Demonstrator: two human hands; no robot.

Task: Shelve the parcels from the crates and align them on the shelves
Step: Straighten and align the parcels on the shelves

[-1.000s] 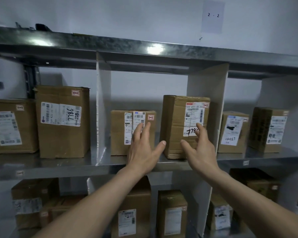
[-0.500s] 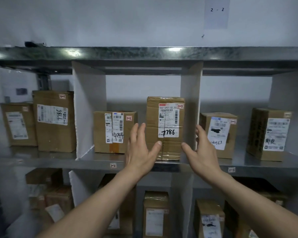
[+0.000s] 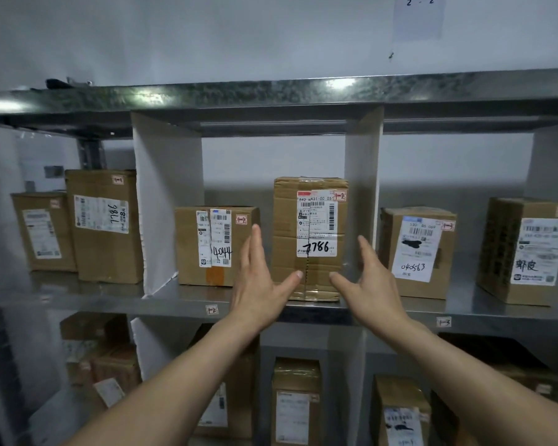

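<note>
A tall cardboard parcel marked 7786 (image 3: 310, 220) stands upright in the middle bay of the metal shelf (image 3: 181, 300), close to the right divider (image 3: 363, 188). My left hand (image 3: 260, 284) is open with straight fingers at the parcel's left side. My right hand (image 3: 372, 284) is open at its right side. Both thumbs point toward the parcel's lower front; whether they touch it I cannot tell. A shorter parcel marked 4044 (image 3: 216, 246) sits to its left in the same bay.
The left bay holds two parcels (image 3: 105, 226), the right bay a labelled parcel (image 3: 416, 252) and a darker box (image 3: 522, 249). White dividers (image 3: 168, 201) separate the bays. More parcels (image 3: 295, 403) fill the shelf below. A metal shelf (image 3: 271, 94) runs overhead.
The 7786 parcel has turned from skewed to face straight forward. Both hands stay open at its sides; the view has come closer.
</note>
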